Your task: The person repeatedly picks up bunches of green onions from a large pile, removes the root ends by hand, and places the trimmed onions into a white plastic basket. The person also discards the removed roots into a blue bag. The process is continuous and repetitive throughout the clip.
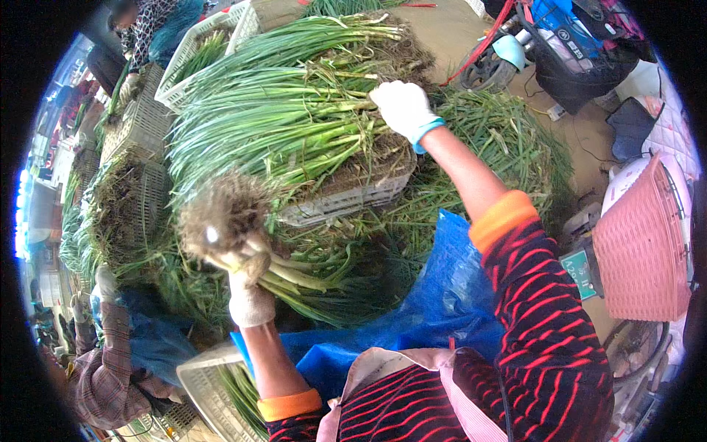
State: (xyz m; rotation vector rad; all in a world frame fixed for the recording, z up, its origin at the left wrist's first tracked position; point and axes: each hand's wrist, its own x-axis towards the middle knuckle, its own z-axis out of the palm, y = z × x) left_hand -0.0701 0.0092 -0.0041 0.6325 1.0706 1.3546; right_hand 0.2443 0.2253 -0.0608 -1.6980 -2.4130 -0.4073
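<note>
My left hand [252, 298], in a pale glove, is closed around the white stems of a bunch of green onions [309, 281]. Their muddy roots [224, 214] point up and away, slightly blurred, and the leaves trail to the right. My right hand [405, 109], in a white glove with a blue cuff, is closed at the root end of a big heap of green onions [258, 121]. Its fingers seem to grip a stem there, partly hidden by the glove. The heap lies over a grey plastic crate [353, 197], leaves to the left, roots to the right.
Loose trimmed leaves [501, 140] pile up right of the heap. A blue plastic sheet [456, 272] covers my front. A white crate [247, 26] stands behind, another crate [202, 376] at lower left. A pink basket [641, 243] on a vehicle stands right. Other people [110, 368] sit at left.
</note>
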